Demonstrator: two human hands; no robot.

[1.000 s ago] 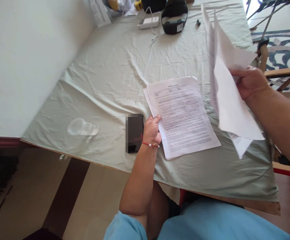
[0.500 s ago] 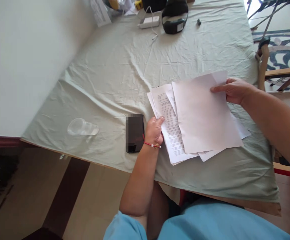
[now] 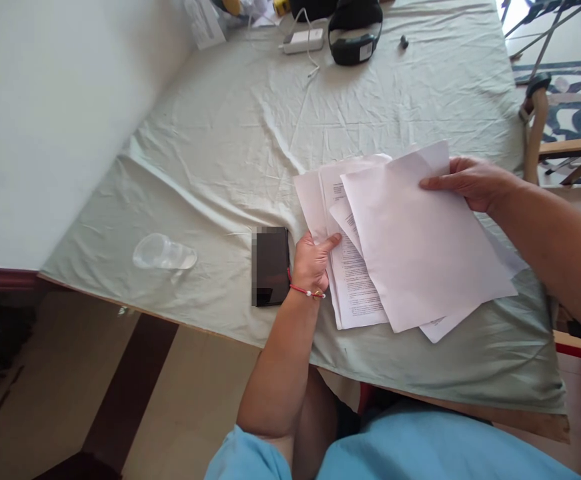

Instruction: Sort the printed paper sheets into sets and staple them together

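My left hand [image 3: 313, 262] grips the left edge of a stack of printed sheets [image 3: 360, 293], its thumb lying on top of the text. Up at the top right corner of a blank-faced sheet of paper [image 3: 420, 247], my right hand [image 3: 470, 181] pinches it between thumb and fingers. That sheet is tilted and overlaps the printed stack; more sheets stick out beneath it at the lower right. Just left of my left hand a black phone [image 3: 273, 267] lies on the cloth, partly pixelated along its left side.
A clear plastic cup [image 3: 164, 253] lies on its side on the green tablecloth [image 3: 210, 160]. At the back are a white power bank with a cable [image 3: 303, 41], a black headset-like device [image 3: 354, 45] and a small dark object [image 3: 403, 43]. A wooden-armed chair [image 3: 538, 127] stands at the right.
My right hand has turned the top sheets clockwise, their lower ends swinging right. The sheets under my left hand have fanned apart, and its thumb lies further right.
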